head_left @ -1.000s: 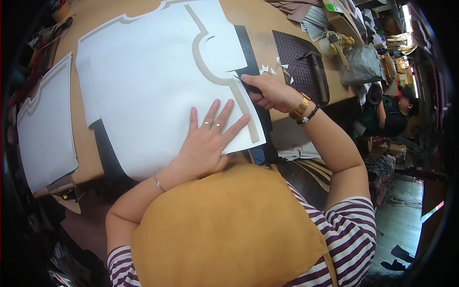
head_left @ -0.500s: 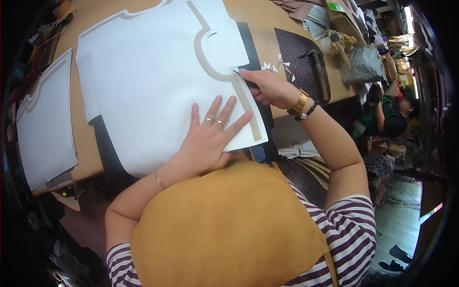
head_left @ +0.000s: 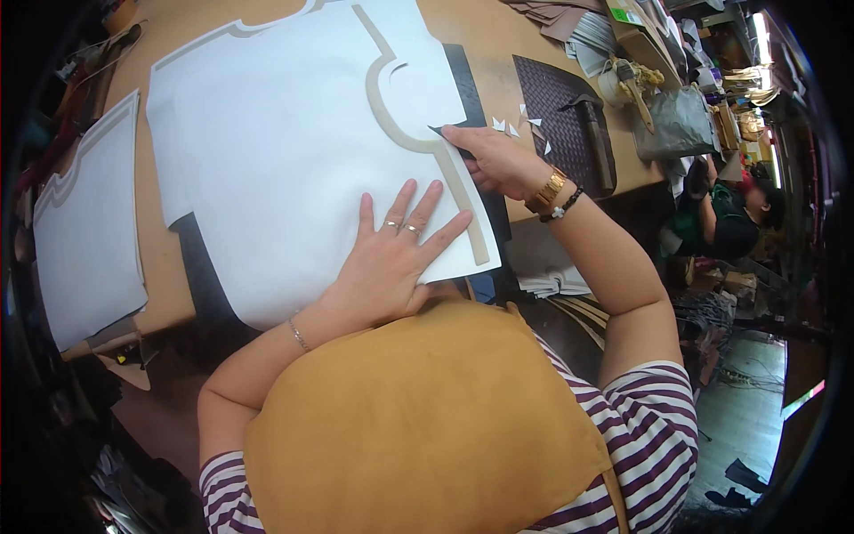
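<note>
My left hand (head_left: 391, 251) lies flat with fingers spread on a large white sheet (head_left: 276, 169), close to its near right corner. Along the sheet's right side runs a curved grey-beige strip (head_left: 381, 107). My right hand (head_left: 498, 160) is closed around a small knife, mostly hidden by the fingers. Its thin pointed blade (head_left: 436, 130) shows at the notch in the sheet's right edge, beside the strip. A short curved slit or mark (head_left: 398, 65) lies farther up. Beneath the sheet, a black board (head_left: 463, 80) sticks out.
Small white offcuts (head_left: 500, 125) lie right of the sheet. Beyond them, a hammer (head_left: 594, 133) rests on a dark woven mat (head_left: 547, 84). More white sheets (head_left: 89, 222) lie at left. A grey container (head_left: 676, 125) stands right; another person (head_left: 725, 214) is farther right.
The blade has shifted very slightly left relative to the sheet's notch and looks darker now. My left hand stays flat in the same place on the sheet.
</note>
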### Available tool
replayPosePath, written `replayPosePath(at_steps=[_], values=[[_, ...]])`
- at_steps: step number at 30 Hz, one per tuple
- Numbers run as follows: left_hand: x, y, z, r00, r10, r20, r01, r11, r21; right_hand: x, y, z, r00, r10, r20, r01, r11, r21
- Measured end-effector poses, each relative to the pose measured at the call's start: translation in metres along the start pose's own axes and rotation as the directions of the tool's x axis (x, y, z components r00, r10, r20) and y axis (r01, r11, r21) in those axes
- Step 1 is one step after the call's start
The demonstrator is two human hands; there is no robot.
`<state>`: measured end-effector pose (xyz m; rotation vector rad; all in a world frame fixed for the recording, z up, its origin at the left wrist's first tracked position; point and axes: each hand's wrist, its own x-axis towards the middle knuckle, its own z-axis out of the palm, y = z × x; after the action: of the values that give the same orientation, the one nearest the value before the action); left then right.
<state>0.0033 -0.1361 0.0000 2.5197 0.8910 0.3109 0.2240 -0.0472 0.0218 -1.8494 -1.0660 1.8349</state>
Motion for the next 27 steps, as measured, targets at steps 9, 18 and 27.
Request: replayPosePath(at_steps=[9,18,27], values=[[-0.023,-0.064,-0.064,0.981,-0.185,-0.060,0.192,0.969,0.153,-0.029,0.019,-0.051,0.970,-0.198,-0.140,0.242,0.815,0.527],[-0.019,-0.009,-0.048,0.933,-0.350,-0.083,0.353,0.847,0.398,-0.016,0.013,0.029,0.675,-0.730,-0.102,0.499,0.555,-0.666],[0.095,-0.124,-0.053,0.845,0.210,-0.492,0.040,0.892,0.449,-0.036,0.019,0.040,0.610,-0.792,-0.026,0.558,0.453,-0.695]])
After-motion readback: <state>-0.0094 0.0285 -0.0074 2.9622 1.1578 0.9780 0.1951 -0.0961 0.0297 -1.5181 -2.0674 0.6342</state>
